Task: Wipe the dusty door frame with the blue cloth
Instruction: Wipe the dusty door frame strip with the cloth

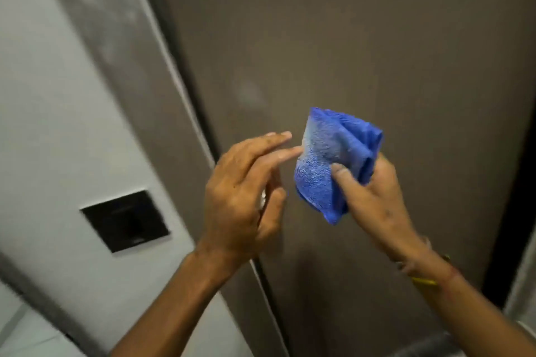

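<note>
A bunched blue cloth (330, 159), pale with dust on its left face, is held in front of the brown door (362, 46) by my right hand (374, 200), whose thumb and fingers pinch its lower right part. My left hand (246, 191) is just left of the cloth with its fingers apart, the fingertips touching or almost touching the cloth's dusty edge. The grey-brown door frame (124, 46) runs diagonally to the left of the door, with pale dusty smears on its upper part. Neither hand touches the frame.
A white wall (43, 113) lies left of the frame, with a black square switch plate (125, 221) set into it. A dark edge of the door's right side (516, 211) shows at the far right. Pale floor shows at the bottom left.
</note>
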The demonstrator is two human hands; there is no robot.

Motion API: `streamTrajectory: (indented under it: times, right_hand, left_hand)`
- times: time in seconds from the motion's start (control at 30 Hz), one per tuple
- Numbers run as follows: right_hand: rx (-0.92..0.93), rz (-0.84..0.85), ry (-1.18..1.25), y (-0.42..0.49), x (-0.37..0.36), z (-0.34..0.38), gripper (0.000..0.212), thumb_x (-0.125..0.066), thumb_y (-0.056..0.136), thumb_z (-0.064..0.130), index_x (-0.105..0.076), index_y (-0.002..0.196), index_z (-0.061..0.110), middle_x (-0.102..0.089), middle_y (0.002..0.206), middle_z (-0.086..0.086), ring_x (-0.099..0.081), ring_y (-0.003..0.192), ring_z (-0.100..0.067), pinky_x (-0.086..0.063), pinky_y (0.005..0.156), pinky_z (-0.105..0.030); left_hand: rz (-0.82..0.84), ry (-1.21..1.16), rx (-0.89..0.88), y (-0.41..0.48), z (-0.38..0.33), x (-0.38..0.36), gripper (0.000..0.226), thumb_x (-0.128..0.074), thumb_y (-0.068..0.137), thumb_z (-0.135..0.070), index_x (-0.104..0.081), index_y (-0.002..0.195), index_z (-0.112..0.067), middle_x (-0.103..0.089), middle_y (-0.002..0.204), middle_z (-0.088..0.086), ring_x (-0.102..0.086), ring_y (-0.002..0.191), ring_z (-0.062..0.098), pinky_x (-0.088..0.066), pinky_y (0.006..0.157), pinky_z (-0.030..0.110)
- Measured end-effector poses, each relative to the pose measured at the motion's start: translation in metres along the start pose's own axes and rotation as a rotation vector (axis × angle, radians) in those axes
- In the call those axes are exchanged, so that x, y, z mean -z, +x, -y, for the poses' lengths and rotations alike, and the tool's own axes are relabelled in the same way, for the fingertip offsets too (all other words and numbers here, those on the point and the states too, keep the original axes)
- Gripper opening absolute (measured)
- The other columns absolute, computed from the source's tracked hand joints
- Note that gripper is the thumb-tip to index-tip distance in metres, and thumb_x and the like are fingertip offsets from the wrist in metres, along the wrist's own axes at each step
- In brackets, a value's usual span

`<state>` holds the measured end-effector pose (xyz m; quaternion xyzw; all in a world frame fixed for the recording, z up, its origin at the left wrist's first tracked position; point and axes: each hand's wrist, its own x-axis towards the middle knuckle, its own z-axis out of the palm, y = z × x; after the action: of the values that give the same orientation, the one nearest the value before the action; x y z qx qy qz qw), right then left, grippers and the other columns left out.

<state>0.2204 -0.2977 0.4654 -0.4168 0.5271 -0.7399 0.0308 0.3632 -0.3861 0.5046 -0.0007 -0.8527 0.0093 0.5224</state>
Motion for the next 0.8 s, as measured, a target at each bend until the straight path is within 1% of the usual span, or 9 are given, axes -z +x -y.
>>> streamTrajectory:
  times: [0.07,0.13,0.2,0.3,0.37,0.47,0.53,0.63,0.8]
  right_hand:
    - [0.247,0.026,-0.165,0.006,-0.039,0.022,0.038,-0.05,0.076,0.02,-0.057,0.111,0.006,-0.061,0.088,0.006,-0.052,0.078,0.0,-0.042,0.07,-0.005]
    - [0.471,0.072,-0.255,0.008,-0.067,0.035,0.05,-0.046,0.077,0.016,-0.052,0.121,-0.007,-0.059,0.11,-0.003,-0.053,0.097,-0.002,-0.037,0.087,-0.002]
    - [0.619,0.095,-0.273,0.011,-0.085,0.041,0.049,-0.044,0.081,0.006,-0.047,0.127,-0.009,-0.052,0.129,-0.012,-0.05,0.121,-0.013,-0.035,0.104,-0.016]
    - [0.819,0.102,-0.332,0.017,-0.102,0.044,0.054,-0.05,0.082,-0.007,-0.038,0.134,0.0,-0.044,0.14,-0.015,-0.039,0.134,-0.024,-0.035,0.109,-0.043]
    - [0.901,0.107,-0.413,0.021,-0.108,0.045,0.06,-0.053,0.08,-0.01,-0.035,0.135,0.002,-0.041,0.143,-0.012,-0.036,0.136,-0.026,-0.035,0.107,-0.05]
    - [1.033,0.075,-0.491,0.028,-0.123,0.052,0.043,-0.041,0.093,0.003,-0.036,0.136,0.003,-0.039,0.144,-0.011,-0.036,0.136,-0.029,-0.035,0.107,-0.053]
    - [1.106,0.022,-0.569,0.031,-0.134,0.054,0.035,-0.028,0.102,0.012,-0.038,0.135,0.005,-0.044,0.143,-0.016,-0.039,0.134,-0.029,-0.038,0.105,-0.053]
    - [1.185,-0.026,-0.676,0.042,-0.153,0.054,0.033,-0.027,0.104,0.014,-0.042,0.132,0.007,-0.05,0.136,-0.016,-0.042,0.131,-0.03,-0.04,0.101,-0.054]
    - [1.157,0.067,-0.994,0.06,-0.19,0.033,0.046,-0.035,0.095,0.017,-0.032,0.14,0.01,-0.032,0.15,-0.014,-0.022,0.14,-0.031,-0.021,0.109,-0.057]
  left_hand:
    - [-0.061,0.143,-0.038,-0.004,0.023,0.032,0.035,-0.047,0.079,-0.002,-0.062,0.11,-0.006,-0.06,0.121,0.01,-0.055,0.116,0.024,-0.047,0.095,0.044]
    - [-0.127,0.295,-0.049,-0.009,0.044,0.063,0.034,-0.047,0.08,-0.003,-0.061,0.111,-0.007,-0.058,0.123,0.011,-0.053,0.119,0.024,-0.042,0.1,0.039]
    - [-0.166,0.428,-0.043,-0.008,0.064,0.089,0.034,-0.045,0.082,-0.005,-0.057,0.114,-0.009,-0.055,0.125,0.012,-0.049,0.123,0.023,-0.036,0.104,0.033]
    - [-0.235,0.578,0.034,0.0,0.091,0.123,0.038,-0.041,0.085,-0.013,-0.051,0.122,-0.01,-0.049,0.133,0.013,-0.042,0.129,0.024,-0.031,0.107,0.034]
    - [-0.259,0.625,0.104,0.012,0.108,0.136,0.043,-0.04,0.085,-0.017,-0.045,0.128,-0.01,-0.043,0.139,0.013,-0.035,0.134,0.024,-0.028,0.109,0.035]
    - [-0.298,0.706,0.196,0.034,0.135,0.15,0.052,-0.038,0.085,-0.02,-0.037,0.135,-0.009,-0.034,0.148,0.014,-0.025,0.14,0.023,-0.023,0.113,0.038]
    - [-0.259,0.772,0.238,0.044,0.151,0.151,0.057,-0.037,0.085,-0.021,-0.03,0.14,-0.008,-0.026,0.152,0.014,-0.017,0.143,0.022,-0.018,0.116,0.041]
    - [-0.146,0.887,0.268,0.05,0.174,0.146,0.063,-0.033,0.087,-0.024,-0.017,0.146,-0.009,-0.013,0.156,0.013,-0.006,0.145,0.022,-0.007,0.119,0.04]
    - [-0.087,0.955,0.264,0.047,0.188,0.143,0.067,-0.031,0.087,-0.029,-0.007,0.147,-0.012,-0.002,0.157,0.01,0.0,0.146,0.022,-0.005,0.12,0.044]
